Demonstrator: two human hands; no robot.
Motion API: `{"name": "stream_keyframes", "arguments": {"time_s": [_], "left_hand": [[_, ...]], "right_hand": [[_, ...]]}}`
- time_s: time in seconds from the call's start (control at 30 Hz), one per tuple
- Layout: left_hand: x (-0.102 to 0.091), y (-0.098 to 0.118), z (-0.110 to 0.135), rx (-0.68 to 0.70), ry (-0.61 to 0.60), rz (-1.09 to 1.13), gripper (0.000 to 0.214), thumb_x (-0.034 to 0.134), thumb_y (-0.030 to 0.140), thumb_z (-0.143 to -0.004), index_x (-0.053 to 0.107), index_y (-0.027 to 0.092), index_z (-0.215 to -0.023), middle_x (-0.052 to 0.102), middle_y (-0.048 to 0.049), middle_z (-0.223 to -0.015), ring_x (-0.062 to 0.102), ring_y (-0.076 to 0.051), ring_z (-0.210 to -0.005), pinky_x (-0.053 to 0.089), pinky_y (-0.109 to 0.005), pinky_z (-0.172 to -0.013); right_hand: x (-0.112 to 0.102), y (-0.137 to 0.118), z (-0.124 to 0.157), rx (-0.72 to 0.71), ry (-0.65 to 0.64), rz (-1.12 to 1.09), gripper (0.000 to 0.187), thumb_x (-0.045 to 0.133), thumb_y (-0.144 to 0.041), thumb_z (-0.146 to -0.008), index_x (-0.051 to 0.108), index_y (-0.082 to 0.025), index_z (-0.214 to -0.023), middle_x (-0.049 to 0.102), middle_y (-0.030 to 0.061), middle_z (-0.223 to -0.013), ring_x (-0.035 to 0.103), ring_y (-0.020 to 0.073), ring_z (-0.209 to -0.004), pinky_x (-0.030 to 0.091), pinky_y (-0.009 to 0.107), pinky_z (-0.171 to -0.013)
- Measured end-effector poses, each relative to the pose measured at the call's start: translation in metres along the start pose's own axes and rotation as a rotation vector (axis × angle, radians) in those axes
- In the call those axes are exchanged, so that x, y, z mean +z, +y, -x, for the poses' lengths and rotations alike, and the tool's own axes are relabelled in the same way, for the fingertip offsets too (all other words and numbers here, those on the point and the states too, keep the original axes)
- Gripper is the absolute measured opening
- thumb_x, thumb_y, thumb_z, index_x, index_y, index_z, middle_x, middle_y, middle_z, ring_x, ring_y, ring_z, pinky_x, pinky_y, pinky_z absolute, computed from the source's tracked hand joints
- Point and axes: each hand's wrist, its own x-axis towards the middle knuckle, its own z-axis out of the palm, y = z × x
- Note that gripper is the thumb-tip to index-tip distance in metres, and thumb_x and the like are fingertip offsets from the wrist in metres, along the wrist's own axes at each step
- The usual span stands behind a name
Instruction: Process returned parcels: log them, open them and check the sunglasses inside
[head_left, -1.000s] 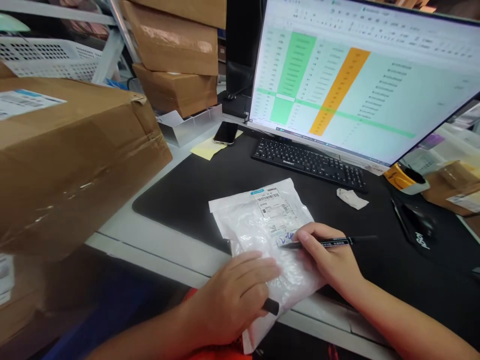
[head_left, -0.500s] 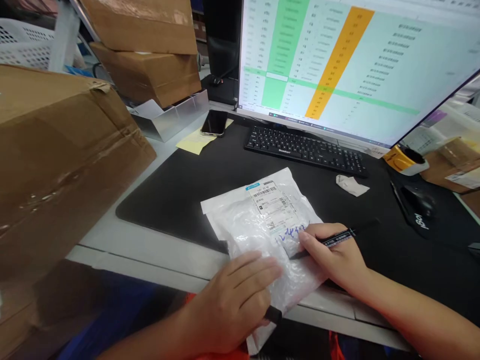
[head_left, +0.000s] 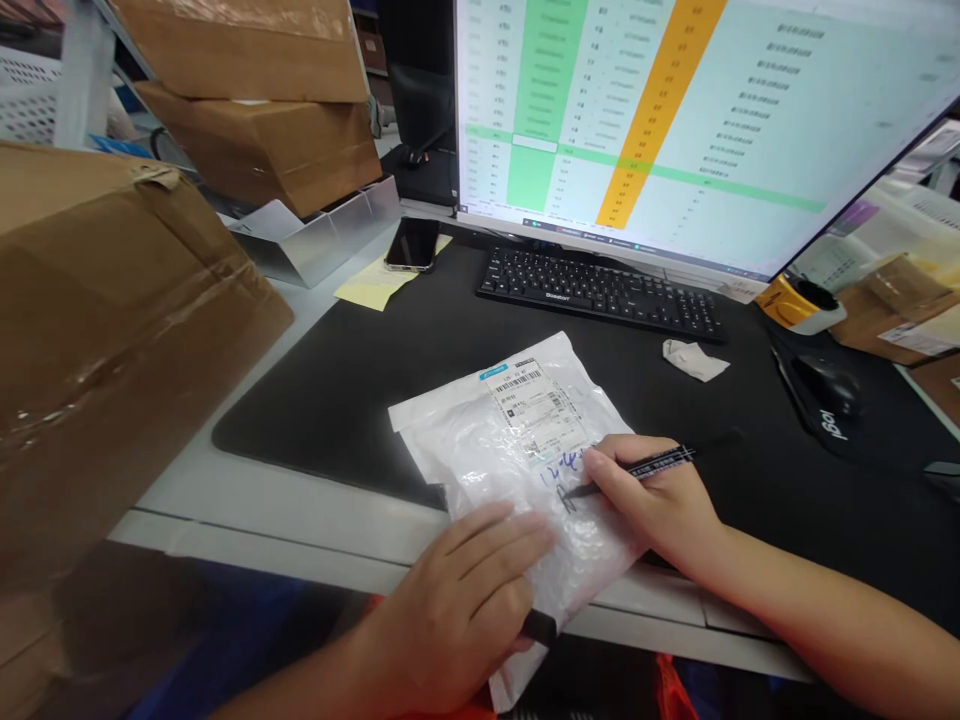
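At the near edge of the desk [head_left: 285, 535], the right hand [head_left: 664, 505] is closed round a black pen [head_left: 660, 462], its tip on the white parcel [head_left: 480, 470]. The left hand [head_left: 472, 590] lies over the parcel's near left part, apart from the right; a short black piece [head_left: 540, 627], perhaps a pen cap, pokes out beneath, but whether it is gripped I cannot tell. The parcel rests partly on the black mat [head_left: 315, 420], its near end past the desk edge.

The printed label [head_left: 536, 415] is already on, with blue handwriting [head_left: 561, 465] below it, partly hidden by the right hand. Under that, black strokes [head_left: 565, 499] reach the pen tip, so this lower marking looks barely begun; how much remains cannot be told. Farther off lie a keyboard [head_left: 600, 295], a crumpled paper [head_left: 695, 360] to the right and a phone [head_left: 412, 245] to the left.
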Motion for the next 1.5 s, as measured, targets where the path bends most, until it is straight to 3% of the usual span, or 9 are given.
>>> {"name": "stream_keyframes", "arguments": {"time_s": [0.13, 0.33, 0.63, 0.73, 1.0, 1.2, 1.37, 1.5], "left_hand": [[-0.001, 0.000, -0.001, -0.006, -0.002, -0.010, 0.036, 0.030, 0.029, -0.106, 0.058, 0.015, -0.086, 0.071, -0.0128, -0.123, 0.056, -0.021, -0.130, 0.037, -0.042, -0.120], [-0.001, 0.000, 0.000, -0.006, -0.010, -0.006, 0.035, 0.032, 0.028, -0.105, 0.057, 0.015, -0.086, 0.070, -0.0146, -0.124, 0.055, -0.021, -0.131, 0.037, -0.043, -0.121], [0.000, -0.001, 0.000, -0.006, -0.016, -0.010, 0.034, 0.032, 0.028, -0.105, 0.058, 0.015, -0.087, 0.070, -0.0158, -0.123, 0.055, -0.023, -0.132, 0.040, -0.044, -0.118], [0.000, -0.001, 0.000, 0.004, -0.020, -0.009, 0.033, 0.032, 0.027, -0.105, 0.057, 0.015, -0.087, 0.069, -0.0156, -0.124, 0.054, -0.023, -0.133, 0.039, -0.044, -0.119], [0.000, -0.001, 0.000, 0.009, -0.026, -0.012, 0.032, 0.033, 0.027, -0.104, 0.057, 0.015, -0.088, 0.069, -0.0156, -0.125, 0.054, -0.022, -0.133, 0.040, -0.044, -0.118], [-0.001, -0.001, -0.001, 0.004, -0.022, -0.009, 0.031, 0.034, 0.027, -0.104, 0.058, 0.015, -0.088, 0.070, -0.0155, -0.124, 0.056, -0.022, -0.131, 0.042, -0.044, -0.117], [0.000, -0.001, -0.001, 0.004, -0.017, -0.012, 0.035, 0.032, 0.030, -0.105, 0.057, 0.015, -0.086, 0.070, -0.0151, -0.124, 0.055, -0.022, -0.132, 0.040, -0.043, -0.118], [-0.001, 0.000, -0.002, -0.007, -0.008, -0.022, 0.035, 0.032, 0.030, -0.105, 0.058, 0.016, -0.085, 0.071, -0.0144, -0.122, 0.057, -0.021, -0.130, 0.040, -0.042, -0.119]], "right_hand": [[0.001, 0.002, 0.002, 0.010, -0.021, -0.011, 0.036, 0.058, -0.030, -0.092, 0.064, -0.017, -0.059, 0.059, -0.0019, -0.053, 0.051, 0.0078, -0.051, 0.039, 0.019, -0.050], [0.002, 0.004, 0.003, 0.150, 0.079, -0.046, 0.035, 0.057, -0.038, -0.093, 0.066, -0.018, -0.067, 0.052, -0.0046, -0.049, 0.044, 0.0072, -0.044, 0.037, 0.021, -0.047], [0.001, 0.002, 0.001, 0.106, 0.089, -0.012, 0.033, 0.055, -0.032, -0.092, 0.065, -0.018, -0.063, 0.055, -0.0036, -0.052, 0.049, 0.0083, -0.050, 0.037, 0.021, -0.049], [0.000, 0.001, 0.001, 0.086, 0.032, -0.003, 0.034, 0.056, -0.028, -0.090, 0.062, -0.018, -0.058, 0.055, -0.0032, -0.052, 0.049, 0.0081, -0.051, 0.037, 0.020, -0.050], [0.001, 0.003, 0.000, 0.133, 0.094, -0.009, 0.034, 0.055, -0.033, -0.091, 0.062, -0.018, -0.061, 0.051, -0.0040, -0.050, 0.045, 0.0086, -0.049, 0.037, 0.022, -0.051], [0.000, 0.002, 0.001, 0.155, 0.031, -0.015, 0.036, 0.055, -0.031, -0.090, 0.060, -0.018, -0.057, 0.048, -0.0036, -0.049, 0.044, 0.0083, -0.048, 0.034, 0.022, -0.048], [-0.004, 0.007, 0.004, 0.232, 0.180, -0.173, 0.039, 0.058, -0.043, -0.092, 0.062, -0.018, -0.063, 0.049, -0.0040, -0.049, 0.041, 0.0069, -0.043, 0.030, 0.020, -0.042], [-0.009, 0.013, 0.004, 0.308, 0.156, -0.335, 0.041, 0.062, -0.053, -0.089, 0.063, -0.018, -0.067, 0.050, -0.0041, -0.047, 0.037, 0.0057, -0.035, 0.023, 0.020, -0.035]]}}
